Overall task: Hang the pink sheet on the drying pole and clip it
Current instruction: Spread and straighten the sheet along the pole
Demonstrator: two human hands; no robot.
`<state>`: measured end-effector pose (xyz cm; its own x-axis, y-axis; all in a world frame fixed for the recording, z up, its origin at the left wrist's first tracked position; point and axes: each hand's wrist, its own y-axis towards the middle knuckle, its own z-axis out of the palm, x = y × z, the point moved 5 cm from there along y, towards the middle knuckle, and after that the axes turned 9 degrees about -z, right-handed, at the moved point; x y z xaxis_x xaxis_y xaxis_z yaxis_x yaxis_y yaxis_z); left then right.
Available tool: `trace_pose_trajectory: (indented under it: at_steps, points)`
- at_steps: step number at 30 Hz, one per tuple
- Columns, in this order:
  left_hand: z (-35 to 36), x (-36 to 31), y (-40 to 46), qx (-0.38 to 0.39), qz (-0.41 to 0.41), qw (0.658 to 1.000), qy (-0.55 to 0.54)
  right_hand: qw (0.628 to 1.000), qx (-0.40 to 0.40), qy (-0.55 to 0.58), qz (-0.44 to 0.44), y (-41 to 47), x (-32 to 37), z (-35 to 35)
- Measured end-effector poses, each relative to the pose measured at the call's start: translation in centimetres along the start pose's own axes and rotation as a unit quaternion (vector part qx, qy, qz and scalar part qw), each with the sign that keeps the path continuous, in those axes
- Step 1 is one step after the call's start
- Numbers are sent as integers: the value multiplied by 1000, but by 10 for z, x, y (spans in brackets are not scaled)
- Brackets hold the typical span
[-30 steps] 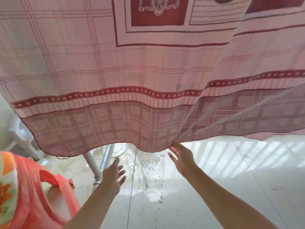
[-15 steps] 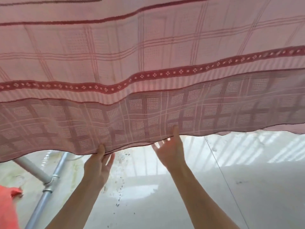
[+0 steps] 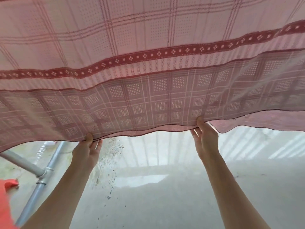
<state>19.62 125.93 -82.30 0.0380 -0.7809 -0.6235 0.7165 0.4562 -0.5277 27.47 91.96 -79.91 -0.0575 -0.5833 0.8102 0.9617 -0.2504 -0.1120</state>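
Note:
The pink sheet (image 3: pixel 148 66), checked with dark red patterned bands, hangs across the whole upper view and its hem runs in a wavy line just above my hands. My left hand (image 3: pixel 88 150) pinches the hem at lower left, thumb on the near face and fingers behind. My right hand (image 3: pixel 205 138) pinches the hem further right in the same way. Both arms reach up from below. The pole that carries the sheet is hidden above the fabric. No clip is in view.
A grey metal rack frame (image 3: pixel 41 179) with a pipe joint stands at lower left. An orange-red plastic basket (image 3: pixel 6 204) shows at the left edge. The pale floor (image 3: pixel 165 195) carries a trail of dark specks and stripes of sunlight.
Both hands rose from below the sheet and took hold of its hem. They have spread apart along it. The view has tilted up, and the basket has slid mostly out of view.

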Motion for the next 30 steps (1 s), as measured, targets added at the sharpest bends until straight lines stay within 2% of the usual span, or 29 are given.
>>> trace_pose_trajectory:
  at_steps: [6, 9, 13, 17, 19, 22, 26, 28, 30]
  points:
    - [5, 3, -2, 20, 5, 1000, -6, 998, -30, 42, 25, -8, -19, -25]
    - [8, -3, -3, 52, 17, 998, -11, 993, -47, 100, 52, -9, -28, -26]
    - [0, -4, -3, 51, 10, 998, -20, 972, -89, 197, 90, -12, -38, -21]
    - [0, 2, -10, 40, 2, 997, -61, 957, -76, 261, 105, -17, -37, -8]
    - [9, 16, -18, 85, -14, 994, -64, 954, -70, 275, 100, -17, -35, -6]
    - [40, 57, -41, 189, -69, 979, 30, 960, -66, 254, 94, -23, -33, -7]
    - [94, 127, -76, 278, -170, 927, 183, 962, -73, 244, 99, -34, -31, -10]
    - [115, 152, -88, 297, -178, 910, 229, 964, -76, 236, 98, -36, -29, -11]
    - [128, 167, -93, 275, -166, 915, 243, 965, -71, 229, 105, -37, -27, -13]
